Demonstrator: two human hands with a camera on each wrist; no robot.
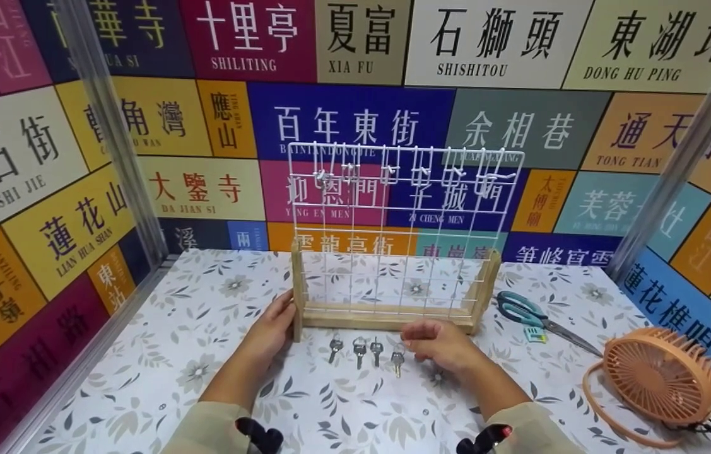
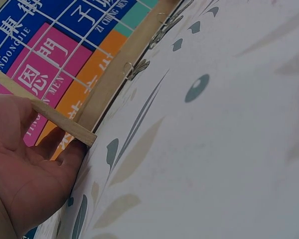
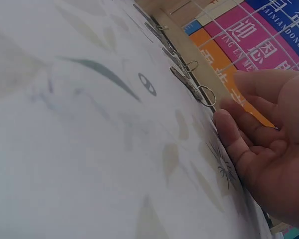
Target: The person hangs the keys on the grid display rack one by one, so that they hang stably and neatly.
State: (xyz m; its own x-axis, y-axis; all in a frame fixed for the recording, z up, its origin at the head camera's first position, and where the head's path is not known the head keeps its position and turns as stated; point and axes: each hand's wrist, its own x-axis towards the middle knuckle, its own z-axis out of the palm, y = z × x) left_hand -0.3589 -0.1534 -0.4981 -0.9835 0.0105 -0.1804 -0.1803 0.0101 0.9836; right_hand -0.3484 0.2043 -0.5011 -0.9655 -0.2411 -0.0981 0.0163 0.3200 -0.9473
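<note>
A white wire grid rack [image 1: 400,233] stands upright in a wooden base [image 1: 387,320], with several small hooks along its upper rows. My left hand [image 1: 275,325] rests against the outer side of the rack's left wooden post [image 1: 296,290]; the left wrist view shows fingers [image 2: 72,154] right at the post's lower end. Several silver keys [image 1: 359,353] lie in a row before the base. Beside the rightmost key [image 1: 398,359] is my right hand [image 1: 440,343], loosely curled and holding nothing. In the right wrist view its fingertips are close to that key's ring [image 3: 208,95].
Green-handled scissors [image 1: 522,309] with a small tag lie right of the rack. An orange fan [image 1: 661,375] sits at the table's right side. A floral cloth [image 1: 235,284] covers the table, and walls of colourful sign panels [image 1: 349,120] rise behind and beside it.
</note>
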